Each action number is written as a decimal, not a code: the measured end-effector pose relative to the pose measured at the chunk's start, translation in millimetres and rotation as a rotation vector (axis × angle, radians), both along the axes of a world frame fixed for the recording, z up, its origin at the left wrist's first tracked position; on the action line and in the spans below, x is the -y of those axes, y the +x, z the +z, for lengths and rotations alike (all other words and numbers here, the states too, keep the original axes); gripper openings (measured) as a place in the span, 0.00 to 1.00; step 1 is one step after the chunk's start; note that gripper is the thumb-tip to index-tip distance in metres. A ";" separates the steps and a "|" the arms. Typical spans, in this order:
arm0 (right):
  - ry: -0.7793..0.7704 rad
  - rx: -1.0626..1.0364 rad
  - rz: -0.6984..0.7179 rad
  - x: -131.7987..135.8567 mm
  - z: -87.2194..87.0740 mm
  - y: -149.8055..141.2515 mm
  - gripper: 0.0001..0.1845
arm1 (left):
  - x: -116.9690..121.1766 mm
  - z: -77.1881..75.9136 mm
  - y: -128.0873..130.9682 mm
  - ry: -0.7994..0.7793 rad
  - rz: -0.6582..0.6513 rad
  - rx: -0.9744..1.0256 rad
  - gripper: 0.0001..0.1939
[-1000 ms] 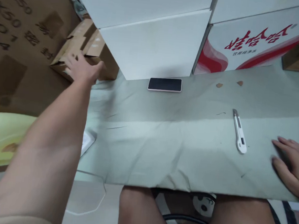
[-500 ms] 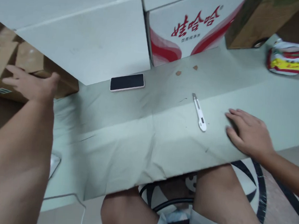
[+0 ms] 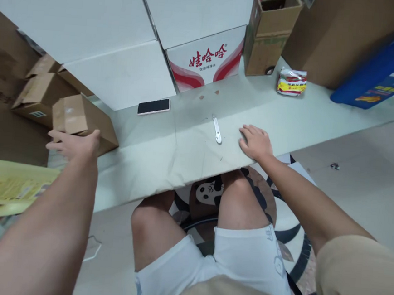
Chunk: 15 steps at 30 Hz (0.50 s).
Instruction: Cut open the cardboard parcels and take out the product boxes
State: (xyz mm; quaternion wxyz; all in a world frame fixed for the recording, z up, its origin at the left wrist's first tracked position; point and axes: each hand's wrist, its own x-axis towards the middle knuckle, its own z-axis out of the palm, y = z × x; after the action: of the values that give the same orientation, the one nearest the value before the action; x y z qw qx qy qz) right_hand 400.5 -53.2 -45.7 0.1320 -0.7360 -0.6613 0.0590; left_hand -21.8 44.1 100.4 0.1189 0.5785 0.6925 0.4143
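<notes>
left hand (image 3: 75,145) clamped on box (image 3: 89,120), could slip if grip's thin. right hand (image 3: 257,142) spread flat, careless slide meets cutter (image 3: 217,131).

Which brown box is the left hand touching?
The front box of the left cluster. The left hand touches its near end; no hand is on the rear boxes or the tall, open-topped box.
</notes>
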 end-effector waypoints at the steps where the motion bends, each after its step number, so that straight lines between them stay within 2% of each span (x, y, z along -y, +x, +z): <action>1: 0.001 0.000 0.002 0.4 -0.3 0.8 0.31 | 11.2 -4.5 1.2 -0.008 0.013 -0.011 0.41; 3: 0.005 0.004 0.003 1.1 -1.1 2.2 0.31 | 29.3 -14.5 -2.6 -0.022 0.103 -0.017 0.39; 6: 0.008 0.012 0.006 2.1 -1.5 3.0 0.31 | 46.6 -29.1 -17.0 -0.010 0.395 0.013 0.37; 8: 0.014 0.017 0.012 2.3 -1.2 2.5 0.31 | 54.6 -38.8 -25.5 0.012 0.505 0.030 0.36; 12: 0.002 0.032 0.018 1.6 -1.8 2.1 0.30 | 69.4 -59.3 -31.5 0.062 0.425 0.023 0.36; 14: 0.006 0.028 0.016 0.8 -3.4 2.9 0.30 | 75.3 -68.7 -34.2 0.107 0.319 0.053 0.38; 15: 0.014 0.022 0.016 0.3 -4.5 3.4 0.30 | 77.3 -72.5 -36.6 0.106 0.219 0.081 0.40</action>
State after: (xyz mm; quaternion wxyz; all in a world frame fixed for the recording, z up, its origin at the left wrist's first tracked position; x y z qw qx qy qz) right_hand 403.9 -53.5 -50.2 0.1296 -0.7304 -0.6690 0.0473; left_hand -58.4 -33.2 27.9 0.0701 0.4879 0.7233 0.4837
